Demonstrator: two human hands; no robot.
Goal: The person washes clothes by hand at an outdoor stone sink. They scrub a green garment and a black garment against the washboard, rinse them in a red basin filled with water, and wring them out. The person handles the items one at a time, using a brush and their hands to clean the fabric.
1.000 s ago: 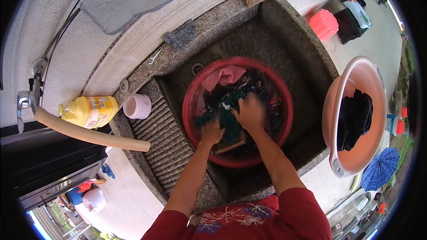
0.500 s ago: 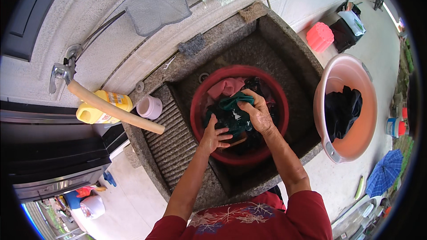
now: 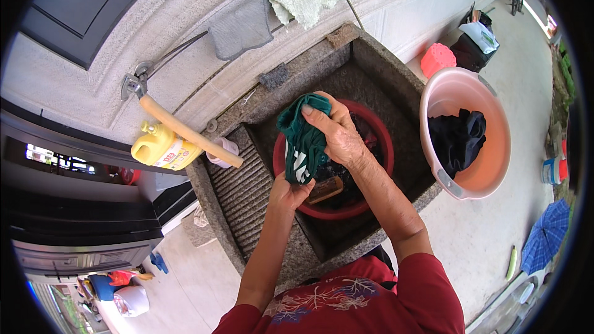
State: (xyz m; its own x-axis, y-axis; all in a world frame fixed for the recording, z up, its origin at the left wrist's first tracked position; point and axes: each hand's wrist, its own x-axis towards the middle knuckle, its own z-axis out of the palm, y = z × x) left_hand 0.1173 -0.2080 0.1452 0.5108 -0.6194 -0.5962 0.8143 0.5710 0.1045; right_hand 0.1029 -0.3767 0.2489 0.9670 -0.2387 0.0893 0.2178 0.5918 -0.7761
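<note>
A wet dark green garment (image 3: pixel 303 142) with white markings is stretched between my hands, lifted above a red basin (image 3: pixel 388 148). My right hand (image 3: pixel 340 133) is closed on its upper end, thumb on the near side. At the lower end, my left hand (image 3: pixel 289 193) grips the cloth from beneath; part of its fingers is hidden behind the garment. Inside the basin lie dark wet clothes, with a brown wooden-backed piece, perhaps a scrubbing brush (image 3: pixel 326 190), just right of my left hand.
The basin stands in a stone sink (image 3: pixel 396 86) with a ridged washboard (image 3: pixel 247 192) at left. A hose (image 3: pixel 192 133) hangs from the tap, near a yellow jug (image 3: pixel 164 148) and a pale cup (image 3: pixel 224 148). At right, a pink tub (image 3: pixel 498 148) holds black cloth (image 3: pixel 459 142).
The green garment has come up out of the basin, and both hands now hold it stretched. My left hand, earlier spread open, has closed on its lower end. The view has shifted slightly.
</note>
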